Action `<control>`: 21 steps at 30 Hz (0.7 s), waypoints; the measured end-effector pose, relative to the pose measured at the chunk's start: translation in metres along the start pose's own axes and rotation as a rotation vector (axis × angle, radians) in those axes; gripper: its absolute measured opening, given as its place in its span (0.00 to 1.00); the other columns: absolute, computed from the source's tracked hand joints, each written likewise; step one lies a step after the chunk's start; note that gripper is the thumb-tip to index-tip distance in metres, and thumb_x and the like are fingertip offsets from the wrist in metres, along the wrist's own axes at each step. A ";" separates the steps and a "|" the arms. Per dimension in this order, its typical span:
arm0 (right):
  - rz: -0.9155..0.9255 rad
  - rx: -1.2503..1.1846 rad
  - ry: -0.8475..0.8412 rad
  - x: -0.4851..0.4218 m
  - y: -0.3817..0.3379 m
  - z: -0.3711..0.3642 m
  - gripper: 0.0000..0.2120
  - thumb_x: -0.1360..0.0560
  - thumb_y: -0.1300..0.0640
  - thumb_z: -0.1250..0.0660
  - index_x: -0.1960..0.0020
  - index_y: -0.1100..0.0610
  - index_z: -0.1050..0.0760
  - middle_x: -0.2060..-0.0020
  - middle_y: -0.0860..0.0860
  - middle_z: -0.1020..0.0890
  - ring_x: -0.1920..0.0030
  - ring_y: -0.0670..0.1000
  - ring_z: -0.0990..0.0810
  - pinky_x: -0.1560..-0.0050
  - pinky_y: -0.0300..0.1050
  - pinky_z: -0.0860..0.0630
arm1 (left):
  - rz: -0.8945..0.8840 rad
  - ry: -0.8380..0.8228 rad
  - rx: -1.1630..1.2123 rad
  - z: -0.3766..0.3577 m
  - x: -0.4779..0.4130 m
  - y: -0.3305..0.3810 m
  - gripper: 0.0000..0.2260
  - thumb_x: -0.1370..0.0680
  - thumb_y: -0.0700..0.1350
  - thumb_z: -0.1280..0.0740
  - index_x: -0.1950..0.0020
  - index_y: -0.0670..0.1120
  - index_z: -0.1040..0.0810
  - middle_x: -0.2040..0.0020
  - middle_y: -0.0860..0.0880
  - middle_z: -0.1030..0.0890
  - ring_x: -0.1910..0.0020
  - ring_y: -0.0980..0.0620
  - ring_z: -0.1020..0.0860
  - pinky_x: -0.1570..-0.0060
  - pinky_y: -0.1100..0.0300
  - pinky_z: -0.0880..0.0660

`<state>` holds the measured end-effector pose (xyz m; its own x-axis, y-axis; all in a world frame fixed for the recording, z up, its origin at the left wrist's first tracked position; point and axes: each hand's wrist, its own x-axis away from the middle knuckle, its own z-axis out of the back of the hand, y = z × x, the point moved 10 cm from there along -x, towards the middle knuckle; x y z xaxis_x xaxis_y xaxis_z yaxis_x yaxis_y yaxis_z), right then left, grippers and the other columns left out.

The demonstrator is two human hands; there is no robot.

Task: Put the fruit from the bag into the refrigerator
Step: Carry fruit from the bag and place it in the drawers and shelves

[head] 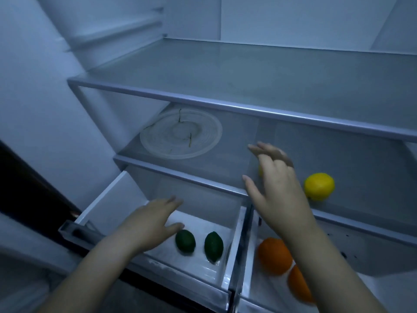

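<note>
Both hands empty, fingers spread: left hand over limes; right hand beside lemon.

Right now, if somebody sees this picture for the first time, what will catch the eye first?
The bright yellow round lemon on the lower glass shelf, at the right, stands out most in the dim light. Below it, two orange round fruits lie in the right white drawer and two dark green oval fruits in the left white drawer. The left hand is open near the green fruits, the right hand before the shelf.
</note>
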<state>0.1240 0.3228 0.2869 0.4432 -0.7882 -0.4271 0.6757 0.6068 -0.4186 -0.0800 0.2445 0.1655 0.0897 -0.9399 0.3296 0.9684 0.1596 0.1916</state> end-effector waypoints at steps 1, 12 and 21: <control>0.060 -0.021 -0.019 -0.002 -0.015 -0.004 0.24 0.24 0.53 0.35 0.30 0.54 0.36 0.33 0.52 0.31 0.30 0.51 0.38 0.33 0.41 0.39 | -0.001 0.106 0.044 0.018 0.013 -0.002 0.30 0.24 0.64 0.44 0.24 0.56 0.45 0.24 0.56 0.45 0.26 0.55 0.45 0.30 0.58 0.43; 0.546 -0.260 -0.152 0.017 -0.212 -0.046 0.23 0.23 0.49 0.40 0.31 0.56 0.33 0.32 0.51 0.30 0.31 0.50 0.34 0.33 0.38 0.39 | 0.309 0.665 -0.130 0.104 0.198 -0.056 0.28 0.24 0.61 0.49 0.27 0.51 0.36 0.26 0.50 0.35 0.27 0.48 0.38 0.33 0.51 0.38; 0.810 -0.395 -0.126 0.115 -0.406 -0.032 0.20 0.23 0.48 0.39 0.34 0.54 0.30 0.37 0.49 0.26 0.38 0.48 0.28 0.39 0.34 0.35 | 0.576 0.761 -0.179 0.093 0.398 -0.128 0.26 0.26 0.62 0.47 0.30 0.54 0.33 0.30 0.52 0.29 0.32 0.52 0.31 0.39 0.58 0.41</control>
<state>-0.1182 -0.0107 0.3823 0.7712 -0.0961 -0.6293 -0.1118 0.9527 -0.2825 -0.1899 -0.1223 0.3584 0.6272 -0.6856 -0.3695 0.7441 0.6677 0.0242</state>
